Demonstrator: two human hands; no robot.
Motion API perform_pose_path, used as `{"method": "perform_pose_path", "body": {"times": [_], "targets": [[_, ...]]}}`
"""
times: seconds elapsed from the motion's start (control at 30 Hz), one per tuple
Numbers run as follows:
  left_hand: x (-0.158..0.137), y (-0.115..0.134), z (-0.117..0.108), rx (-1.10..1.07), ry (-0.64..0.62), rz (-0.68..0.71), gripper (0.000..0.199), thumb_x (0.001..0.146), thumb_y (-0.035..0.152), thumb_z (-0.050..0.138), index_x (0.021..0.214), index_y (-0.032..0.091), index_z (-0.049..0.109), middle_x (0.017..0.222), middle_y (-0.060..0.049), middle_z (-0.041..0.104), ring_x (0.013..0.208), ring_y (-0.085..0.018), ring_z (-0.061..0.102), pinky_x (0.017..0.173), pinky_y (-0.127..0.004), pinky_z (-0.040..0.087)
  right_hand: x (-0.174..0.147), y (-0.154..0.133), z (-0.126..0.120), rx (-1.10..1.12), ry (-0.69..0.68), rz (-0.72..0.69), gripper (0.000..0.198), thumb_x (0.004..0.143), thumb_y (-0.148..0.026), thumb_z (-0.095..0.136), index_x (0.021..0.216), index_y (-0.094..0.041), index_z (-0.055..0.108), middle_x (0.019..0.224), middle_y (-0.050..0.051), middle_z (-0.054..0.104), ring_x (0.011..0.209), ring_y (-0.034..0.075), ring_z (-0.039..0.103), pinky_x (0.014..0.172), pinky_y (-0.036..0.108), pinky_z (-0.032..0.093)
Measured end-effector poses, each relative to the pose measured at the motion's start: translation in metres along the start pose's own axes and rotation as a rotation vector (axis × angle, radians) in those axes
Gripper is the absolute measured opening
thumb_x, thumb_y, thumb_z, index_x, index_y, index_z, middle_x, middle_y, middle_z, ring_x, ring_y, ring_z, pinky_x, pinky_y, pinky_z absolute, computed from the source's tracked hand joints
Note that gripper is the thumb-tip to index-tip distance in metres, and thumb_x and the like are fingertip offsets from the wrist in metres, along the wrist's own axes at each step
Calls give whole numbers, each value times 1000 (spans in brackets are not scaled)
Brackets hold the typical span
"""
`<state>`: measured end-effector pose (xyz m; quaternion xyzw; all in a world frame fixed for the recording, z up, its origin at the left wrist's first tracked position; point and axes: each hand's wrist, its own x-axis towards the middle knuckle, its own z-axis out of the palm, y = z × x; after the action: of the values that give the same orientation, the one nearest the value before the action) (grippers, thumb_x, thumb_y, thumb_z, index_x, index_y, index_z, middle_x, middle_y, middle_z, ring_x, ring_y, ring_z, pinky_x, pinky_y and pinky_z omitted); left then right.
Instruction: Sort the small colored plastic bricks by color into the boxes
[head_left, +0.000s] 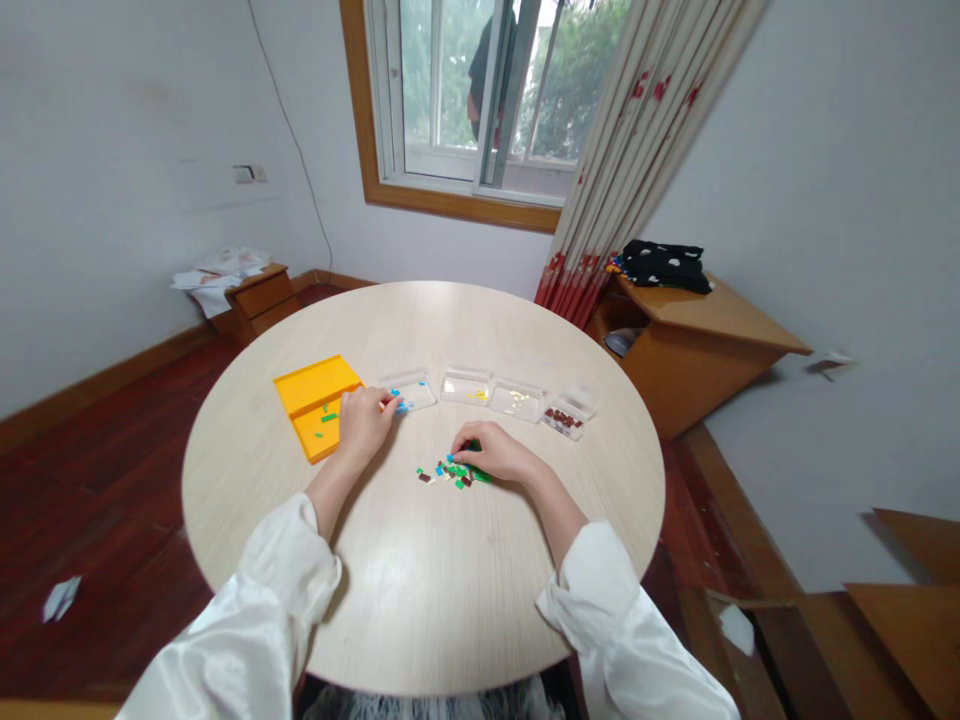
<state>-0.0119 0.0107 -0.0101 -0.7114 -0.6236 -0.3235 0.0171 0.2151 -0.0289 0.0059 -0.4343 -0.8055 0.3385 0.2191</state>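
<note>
My left hand (pixel 365 425) reaches over the near left edge of a clear box (pixel 427 400) that holds small blue pieces (pixel 401 408). Its fingertips are pinched together among the blue, and what lies between them is too small to make out. Over a mixed pile of small building bricks (pixel 459 474), in green, brown, blue and cream, hangs my right hand (pixel 495 453). Thumb and forefinger pinch a small blue brick (pixel 451 458) there. The palm hides part of the pile. Beside my left hand lies an opened yellow case (pixel 319 375) with several green bricks (pixel 328 417) inside.
Further clear boxes stand in a row: one with yellow pieces (pixel 478 395), one with cream pieces (pixel 517 400), one with brown pieces (pixel 564 418). All rest on a round pale table (pixel 420 590). A wooden cabinet (pixel 712 330) is beyond its right edge.
</note>
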Motion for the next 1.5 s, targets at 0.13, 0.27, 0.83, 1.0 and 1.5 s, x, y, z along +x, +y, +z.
{"method": "perform_pose_path", "body": {"times": [0.13,0.27,0.83,1.0,1.5], "targets": [[0,4,-2,-18,17,2,35,85,38,49,59,18,60,65,-7,66,65,-19,54,68,-33,34,1,-2,2,72,96,107,8,75,-14,61,74,-13,69,73,3,67,68,12,59,66,23,44],[-1,9,-4,-145,-17,28,38,85,37,46,53,18,53,56,-3,57,57,-15,47,61,-29,32,4,1,6,202,217,136,10,76,-16,58,78,-14,67,73,3,68,67,12,60,65,24,45],[-22,46,-2,-475,-278,320,11,78,24,61,88,19,64,81,-3,66,75,-16,58,70,-28,45,12,9,13,309,408,68,10,72,-23,60,73,-16,66,72,1,66,65,12,56,64,25,44],[-21,42,2,-495,-280,345,6,79,20,59,82,17,64,81,-4,66,78,-17,59,72,-29,45,14,12,17,409,396,71,12,69,-27,62,72,-15,64,68,0,63,62,12,54,61,24,42],[-14,30,4,-382,-115,129,10,80,24,56,80,18,64,81,-5,68,75,-18,58,72,-31,46,10,20,5,164,350,128,5,72,-17,62,74,-16,67,76,3,66,74,14,59,74,29,46]]}}
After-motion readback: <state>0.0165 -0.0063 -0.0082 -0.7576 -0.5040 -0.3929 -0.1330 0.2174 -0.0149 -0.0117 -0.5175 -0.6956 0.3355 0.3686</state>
